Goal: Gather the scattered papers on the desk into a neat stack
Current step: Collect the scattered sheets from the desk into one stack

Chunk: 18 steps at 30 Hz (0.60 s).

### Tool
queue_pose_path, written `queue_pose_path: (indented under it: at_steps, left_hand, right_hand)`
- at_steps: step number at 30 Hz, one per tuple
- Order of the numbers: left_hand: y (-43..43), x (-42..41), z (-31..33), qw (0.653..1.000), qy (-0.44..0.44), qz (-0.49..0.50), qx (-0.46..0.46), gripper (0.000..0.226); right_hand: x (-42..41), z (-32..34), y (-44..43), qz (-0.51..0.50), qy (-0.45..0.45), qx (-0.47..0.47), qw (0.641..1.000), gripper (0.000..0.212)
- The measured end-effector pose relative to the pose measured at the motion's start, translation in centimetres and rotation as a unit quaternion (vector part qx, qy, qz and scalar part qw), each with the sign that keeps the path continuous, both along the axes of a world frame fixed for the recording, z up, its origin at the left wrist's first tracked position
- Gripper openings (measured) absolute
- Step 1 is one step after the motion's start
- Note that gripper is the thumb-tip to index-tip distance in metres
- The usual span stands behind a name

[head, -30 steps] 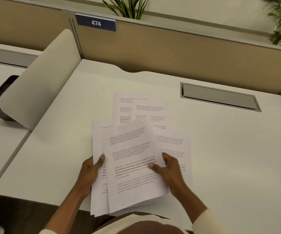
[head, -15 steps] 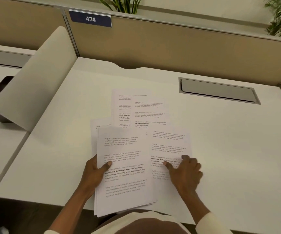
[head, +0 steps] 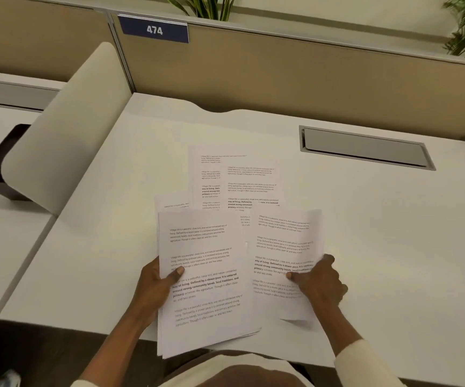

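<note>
A small stack of printed white papers (head: 206, 277) lies at the desk's near edge, overhanging it. My left hand (head: 156, 291) grips the stack's left side, thumb on top. Just to the right, a single printed sheet (head: 284, 241) is pinched at its right edge by my right hand (head: 317, 280), and its near corner lifts off the desk. Farther back, two overlapping sheets (head: 239, 180) lie flat on the white desk (head: 393, 247). Another sheet's corner (head: 169, 202) pokes out behind the stack.
A grey cable hatch (head: 365, 148) is set into the desk at the back right. A tan partition (head: 309, 79) with a "474" sign (head: 154, 29) closes the far side. A curved cream side panel (head: 66, 127) stands at the left.
My left hand squared the loose top sheet onto the stack. My right hand left that sheet, moved right onto the single sheet and now pinches its edge, lifting its corner.
</note>
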<state>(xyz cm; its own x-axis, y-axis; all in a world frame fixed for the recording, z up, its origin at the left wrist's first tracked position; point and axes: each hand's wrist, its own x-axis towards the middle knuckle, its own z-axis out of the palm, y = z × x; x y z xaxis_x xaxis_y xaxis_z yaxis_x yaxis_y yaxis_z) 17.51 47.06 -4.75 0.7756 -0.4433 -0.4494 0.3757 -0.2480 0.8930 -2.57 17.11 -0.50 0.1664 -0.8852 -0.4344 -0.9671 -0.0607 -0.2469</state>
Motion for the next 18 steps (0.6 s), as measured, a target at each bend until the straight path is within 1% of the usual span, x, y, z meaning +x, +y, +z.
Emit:
queue_pose_path:
  at_steps: [4, 8, 12, 15, 18]
  left_hand:
    - [0.9, 0.2, -0.1, 1.0, 0.006, 0.01, -0.006, 0.034]
    - [2.0, 0.6, 0.0, 1.0, 0.011, 0.021, -0.015, 0.032]
    - [3.5, 1.0, 0.1, 0.998, 0.017, 0.05, -0.033, 0.033]
    - [4.4, 0.8, 0.1, 0.996, 0.022, 0.069, -0.047, 0.039]
    - [4.9, 0.6, -0.1, 0.995, 0.027, 0.082, -0.048, 0.039]
  right_hand:
    - [-0.2, -0.2, -0.6, -0.061, -0.105, 0.006, 0.993, 0.077]
    - [0.8, 0.2, -2.0, -0.069, -0.192, -0.012, 0.979, 0.064]
    - [3.6, 1.3, -4.7, -0.044, -0.248, -0.031, 0.967, 0.061]
    - [6.4, 1.9, -6.5, -0.039, -0.281, -0.014, 0.959, 0.063]
    - [9.3, 1.9, -7.2, -0.019, -0.296, 0.002, 0.955, 0.067]
